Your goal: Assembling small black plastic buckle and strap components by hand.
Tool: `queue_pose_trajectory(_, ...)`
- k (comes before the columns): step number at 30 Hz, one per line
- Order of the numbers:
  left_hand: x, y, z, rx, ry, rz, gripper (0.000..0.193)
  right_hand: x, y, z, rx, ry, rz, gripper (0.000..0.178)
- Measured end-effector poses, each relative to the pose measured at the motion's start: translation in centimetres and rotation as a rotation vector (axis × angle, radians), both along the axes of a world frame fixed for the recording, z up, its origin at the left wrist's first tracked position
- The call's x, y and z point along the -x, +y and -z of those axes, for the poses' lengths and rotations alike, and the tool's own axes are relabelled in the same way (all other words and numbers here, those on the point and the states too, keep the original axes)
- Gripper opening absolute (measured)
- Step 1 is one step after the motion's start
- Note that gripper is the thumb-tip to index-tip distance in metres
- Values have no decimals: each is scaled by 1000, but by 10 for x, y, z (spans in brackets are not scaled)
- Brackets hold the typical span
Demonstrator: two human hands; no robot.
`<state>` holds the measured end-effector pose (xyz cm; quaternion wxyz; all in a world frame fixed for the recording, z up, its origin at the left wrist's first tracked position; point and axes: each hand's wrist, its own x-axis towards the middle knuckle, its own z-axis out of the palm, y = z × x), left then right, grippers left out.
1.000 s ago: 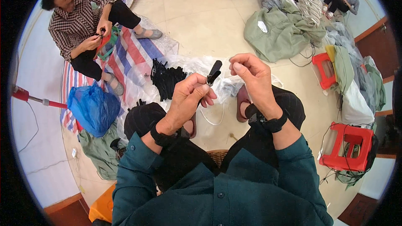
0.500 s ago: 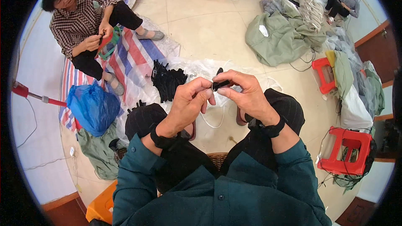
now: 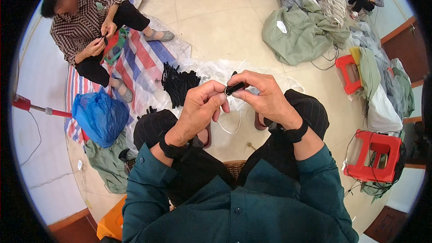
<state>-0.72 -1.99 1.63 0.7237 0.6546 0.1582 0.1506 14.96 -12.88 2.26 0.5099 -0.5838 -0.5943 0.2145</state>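
Over my knees, both hands work at one short black strap (image 3: 236,88), which looks folded. My right hand (image 3: 266,95) pinches it between thumb and fingers, and a dark end sticks up above those fingers. At the strap's left end is what looks like a small metal ring (image 3: 227,92). My left hand (image 3: 200,107) is closed there, thumb and forefinger on the ring; the fingertips partly hide it. A pile of black straps (image 3: 179,84) lies beyond my left hand on clear plastic sheeting (image 3: 148,81).
A person (image 3: 85,22) sits at the far left handling a small black piece. Near them are a blue plastic bag (image 3: 100,116) and a red-white-blue striped sheet (image 3: 139,54). Green fabric (image 3: 288,40) lies at the far right. Red stools (image 3: 373,155) stand at right.
The black strap has turned slightly between my hands, its right end now tilted upward. Both hands stay close together. The view has shifted a little, and the seated person's head has turned.
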Motion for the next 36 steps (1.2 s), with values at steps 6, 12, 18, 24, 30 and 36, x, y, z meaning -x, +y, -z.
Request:
queue_pose_trajectory(6,1,-3,-1,-2,20,14,10,-2,-1,2,42,91,-14,20)
queue_pose_trajectory(12,-1,-3,-8,40,64,8,10,-3,-1,2,81,87,22,17)
queue_pose_trajectory(18,-2,-3,-4,-11,65,-42,11,-1,0,4,128,128,65,17)
queue_pose_trajectory(24,-2,-8,7,-230,-59,-222,9,8,-4,1,93,596,59,17)
queue_pose_trajectory(30,-2,-10,5,-373,-96,-256,12,19,1,16,42,820,36,15)
queue_pose_trajectory(36,-1,-11,4,-334,-147,-289,12,28,4,15,12,1134,-77,13)
